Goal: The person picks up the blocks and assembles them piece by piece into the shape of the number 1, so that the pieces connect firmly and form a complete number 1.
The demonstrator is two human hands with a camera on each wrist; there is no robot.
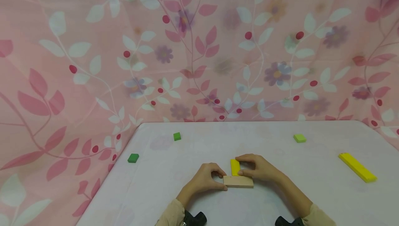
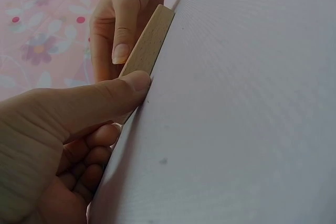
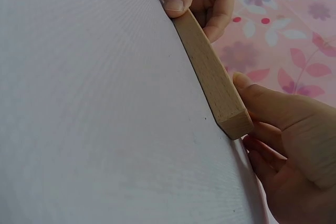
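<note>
Right in the middle of things there's a plain wooden block [image 1: 238, 181] lying on the white tabletop [image 1: 149, 198], so I'll use that as the landmark. The left hand [image 1: 204, 178] has its left end pinched, thumb on the near side and fingers on the far side. Just beyond the wooden block, a bit left of its middle, is a short yellow block [image 1: 235, 167], pointing away from the person. The right hand [image 1: 262, 168] grips that one, with a finger at the far end and the thumb down near the wooden block. Looks like the two blocks meet, but the wooden one hides the yellow one in both wrist views, so I can't swear they're touching.

Other stuff around the wooden block: a dark green block [image 1: 133, 158] well off to its left and farther back, a bright green block [image 1: 177, 136] back-left, a light green block [image 1: 299, 138] back-right, and a long yellow bar [image 1: 357, 167] well out to its right, lying at a slant. Behind it all hangs a pink floral cloth [image 1: 199, 56].
</note>
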